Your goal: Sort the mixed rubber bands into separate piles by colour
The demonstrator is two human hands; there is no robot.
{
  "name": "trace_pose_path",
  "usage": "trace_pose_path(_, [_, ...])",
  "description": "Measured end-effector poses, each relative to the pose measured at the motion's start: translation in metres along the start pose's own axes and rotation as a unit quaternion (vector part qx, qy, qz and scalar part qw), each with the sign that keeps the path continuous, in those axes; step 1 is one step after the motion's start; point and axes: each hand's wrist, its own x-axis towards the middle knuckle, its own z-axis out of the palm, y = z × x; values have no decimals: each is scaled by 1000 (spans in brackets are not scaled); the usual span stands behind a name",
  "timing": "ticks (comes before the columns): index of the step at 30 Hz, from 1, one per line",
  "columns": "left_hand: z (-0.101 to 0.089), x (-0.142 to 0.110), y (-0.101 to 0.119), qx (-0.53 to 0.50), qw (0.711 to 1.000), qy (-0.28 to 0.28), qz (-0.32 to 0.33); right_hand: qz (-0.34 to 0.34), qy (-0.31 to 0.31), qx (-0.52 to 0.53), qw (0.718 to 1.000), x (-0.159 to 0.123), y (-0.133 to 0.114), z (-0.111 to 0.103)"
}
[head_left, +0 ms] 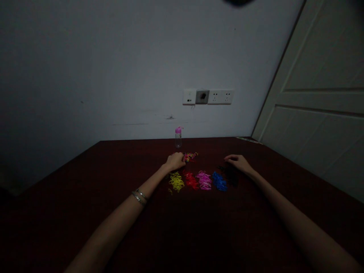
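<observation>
My left hand (175, 161) rests at the left edge of a small mixed pile of coloured rubber bands (191, 156). Its fingers are curled closed and partly hidden, so whatever they hold does not show. On the right, my right hand (239, 163) hovers or rests just behind the black rubber bands (231, 176), fingertips drawn together; nothing I can name shows in them. Between the hands, nearer to me, lie sorted piles: yellow rubber bands (176, 181), red rubber bands (191, 179), pink rubber bands (204, 180) and blue rubber bands (219, 181).
A clear bottle (178, 140) with a pink cap stands behind the mixed pile. The dark reddish table (85, 182) meets a pale wall carrying a row of sockets (220, 97). A panelled door (321, 94) is at the right. The light is dim.
</observation>
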Motion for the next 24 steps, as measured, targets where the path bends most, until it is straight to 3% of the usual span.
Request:
trace_pose_path(5, [-4, 1, -7, -44, 999, -9, -14, 13, 5, 1, 1000, -2, -3, 1])
trace_pose_path(9, [-9, 4, 2, -99, 995, -7, 7, 11, 12, -9, 1000, -3, -8, 1])
trace_pose_path(13, [-7, 15, 31, -117, 991, 1, 66, 8, 23, -15, 1000, -3, -12, 0])
trace_pose_path(20, [13, 33, 100, -93, 983, 18, 160, 15, 16, -1, 1000, -4, -11, 1])
trace_pose_path(24, [24, 34, 119, -103, 973, 15, 207, 8, 14, 9, 1000, -3, -9, 2])
